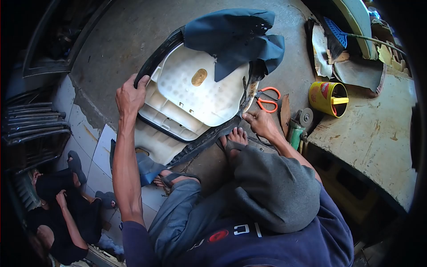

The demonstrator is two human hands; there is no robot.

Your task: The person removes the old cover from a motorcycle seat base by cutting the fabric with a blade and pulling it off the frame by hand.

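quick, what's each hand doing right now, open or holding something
Left hand: closed, gripping the black cover at the edge of the white panel.
Right hand: closed on the black cover at the opposite side, grip partly hidden.

Seat base [218, 95] is off-white with greyish spots, slate-blue sheet [229, 38] over it; right of it, orange-handled pliers [259, 94], green grinder [295, 135], yellow tin [319, 98].

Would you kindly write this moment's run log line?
white panel: between hands; left hand: gripping dark edging; right hand: at opposite edge; pliers: on floor
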